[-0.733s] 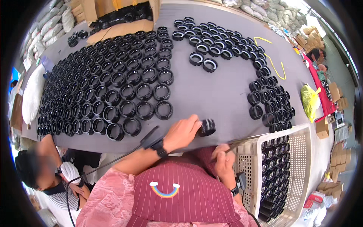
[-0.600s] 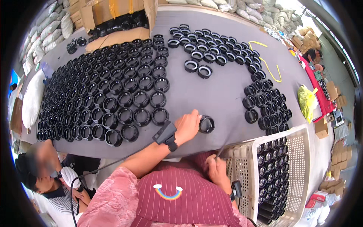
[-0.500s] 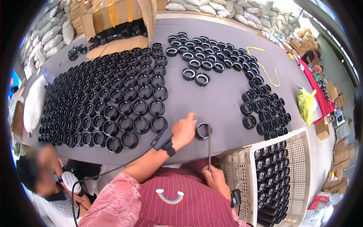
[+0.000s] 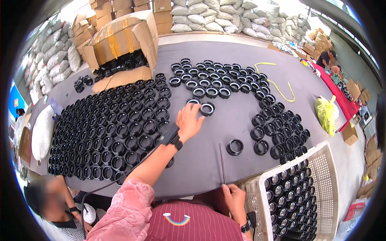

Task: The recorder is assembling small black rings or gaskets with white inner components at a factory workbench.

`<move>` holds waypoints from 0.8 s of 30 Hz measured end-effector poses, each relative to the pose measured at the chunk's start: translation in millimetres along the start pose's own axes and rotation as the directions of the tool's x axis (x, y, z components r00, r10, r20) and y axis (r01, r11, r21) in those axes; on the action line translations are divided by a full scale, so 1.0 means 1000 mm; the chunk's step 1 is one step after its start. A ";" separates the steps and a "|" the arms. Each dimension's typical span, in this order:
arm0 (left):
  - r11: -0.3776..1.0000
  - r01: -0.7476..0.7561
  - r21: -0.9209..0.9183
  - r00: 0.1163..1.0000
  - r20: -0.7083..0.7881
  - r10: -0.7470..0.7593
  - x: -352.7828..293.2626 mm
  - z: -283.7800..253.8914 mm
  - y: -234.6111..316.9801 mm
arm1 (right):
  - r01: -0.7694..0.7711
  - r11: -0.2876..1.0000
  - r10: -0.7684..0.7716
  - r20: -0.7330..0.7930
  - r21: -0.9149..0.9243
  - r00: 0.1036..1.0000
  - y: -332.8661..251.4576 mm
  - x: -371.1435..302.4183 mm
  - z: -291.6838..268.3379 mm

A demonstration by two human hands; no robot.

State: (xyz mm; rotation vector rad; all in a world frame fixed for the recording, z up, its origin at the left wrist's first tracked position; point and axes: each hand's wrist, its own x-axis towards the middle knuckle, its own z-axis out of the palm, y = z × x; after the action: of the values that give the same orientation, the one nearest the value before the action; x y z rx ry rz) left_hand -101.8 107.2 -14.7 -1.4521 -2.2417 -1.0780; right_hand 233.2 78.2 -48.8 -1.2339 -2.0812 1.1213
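Note:
My left hand (image 4: 189, 121) reaches over the table with thumb and fingers apart. Its fingertips overlap the near edge of a black ring (image 4: 193, 101); whether they touch it is unclear. Just to the right of the thumb lies another black ring (image 4: 207, 109) with a pale inner rim. Low in front of me, my right hand (image 4: 234, 198) is closed round a thin metal rod (image 4: 222, 164) that points away over the table edge. One single black ring (image 4: 235, 147) lies to the right of the rod, apart from its tip.
Dense rows of black rings (image 4: 108, 130) cover the left of the table; more form an arc at the back and right. A crate (image 4: 333, 176) with black parts stands right. Behind are a cardboard box (image 4: 114, 40), yellow cord (image 4: 277, 86) and yellow bag (image 4: 326, 114). A person sits lower left.
My left hand has moved away from the near single ring to the farther pair. That ring now lies farther right, off the rod's tip. The view has tilted up.

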 end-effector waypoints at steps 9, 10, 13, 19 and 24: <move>0.913 0.065 0.403 0.914 0.343 -0.216 0.095 0.068 -0.019 | 0.084 0.993 -0.096 0.156 0.080 0.983 0.024 -0.011 0.014; 0.895 0.049 0.444 0.927 0.313 -0.206 0.100 0.075 -0.023 | 0.092 0.993 -0.105 0.167 0.079 0.980 0.025 -0.010 0.014; 0.892 0.018 0.452 0.904 0.374 -0.208 0.112 0.091 -0.026 | 0.102 0.992 -0.113 0.138 0.080 0.984 0.031 -0.007 0.014; 0.907 0.015 0.422 0.875 0.434 -0.217 0.122 0.095 -0.023 | 0.046 0.994 -0.060 0.152 0.099 0.987 0.026 -0.010 0.009; 0.921 -0.146 0.362 0.841 0.536 -0.077 0.095 0.052 -0.025 | -0.095 0.973 0.059 0.173 0.211 0.983 0.018 0.000 0.004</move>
State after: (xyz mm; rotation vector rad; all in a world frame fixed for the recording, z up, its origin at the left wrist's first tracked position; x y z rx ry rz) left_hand -159.2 202.4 -7.2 -1.7533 -2.5751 -0.1627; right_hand 239.3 81.3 -65.8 -1.1576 -1.9747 1.4909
